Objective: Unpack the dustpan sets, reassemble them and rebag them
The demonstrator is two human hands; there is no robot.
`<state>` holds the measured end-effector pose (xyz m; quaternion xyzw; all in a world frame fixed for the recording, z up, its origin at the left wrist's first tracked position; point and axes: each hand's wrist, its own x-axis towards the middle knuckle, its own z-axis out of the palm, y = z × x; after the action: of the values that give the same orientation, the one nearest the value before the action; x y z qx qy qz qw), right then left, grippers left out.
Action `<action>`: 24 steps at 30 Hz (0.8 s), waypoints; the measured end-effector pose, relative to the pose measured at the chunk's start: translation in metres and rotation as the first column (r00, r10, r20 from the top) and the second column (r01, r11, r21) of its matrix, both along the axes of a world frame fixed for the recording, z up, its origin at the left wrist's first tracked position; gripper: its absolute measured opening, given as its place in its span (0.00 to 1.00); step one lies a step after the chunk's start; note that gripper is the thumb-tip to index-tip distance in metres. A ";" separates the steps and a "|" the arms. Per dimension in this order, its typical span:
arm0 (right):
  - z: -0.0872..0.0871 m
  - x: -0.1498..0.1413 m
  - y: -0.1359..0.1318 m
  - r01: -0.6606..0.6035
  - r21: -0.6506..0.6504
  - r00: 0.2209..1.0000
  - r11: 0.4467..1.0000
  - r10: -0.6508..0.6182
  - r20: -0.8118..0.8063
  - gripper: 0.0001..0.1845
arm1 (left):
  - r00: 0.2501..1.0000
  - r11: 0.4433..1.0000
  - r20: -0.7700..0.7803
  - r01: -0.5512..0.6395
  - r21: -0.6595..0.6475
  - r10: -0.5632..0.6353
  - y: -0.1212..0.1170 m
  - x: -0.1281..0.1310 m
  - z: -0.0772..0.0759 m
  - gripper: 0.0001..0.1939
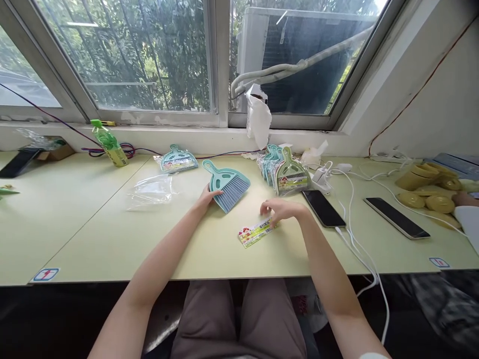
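Observation:
A turquoise mini dustpan (220, 174) with a grey-striped brush (232, 193) nested in it is tilted just above or on the table. My left hand (208, 195) grips its lower left edge, thumb on the front. My right hand (280, 209) has curled fingers at the right end of a printed label card (254, 233), which looks to lie on the tabletop. A clear plastic bag (151, 189) lies flat left of my left hand. Behind it rests a bagged dustpan set (177, 160). Several more packed sets (290, 172), green and turquoise, stand stacked beyond my right hand.
Two phones (324, 208) (396, 218) lie at the right, among white charging cables (352, 199) and a power strip (322, 179). A green-capped bottle (109, 144) leans near the window. Yellowish objects (426, 189) sit far right. The pale table (112, 239) has its front edge above my lap.

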<state>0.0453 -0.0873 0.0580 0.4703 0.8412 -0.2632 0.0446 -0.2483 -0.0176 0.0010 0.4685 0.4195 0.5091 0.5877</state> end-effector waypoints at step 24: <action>-0.034 -0.024 0.025 0.479 0.295 0.705 0.826 -0.162 -0.690 0.04 | 0.950 0.952 -0.095 0.303 0.040 -0.298 -0.021 0.013 0.013 0.31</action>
<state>0.0214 -0.0624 0.0239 0.4921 0.7436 -0.2063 -0.4028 -0.2352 -0.0382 0.0138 0.5648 0.3547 0.4036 0.6263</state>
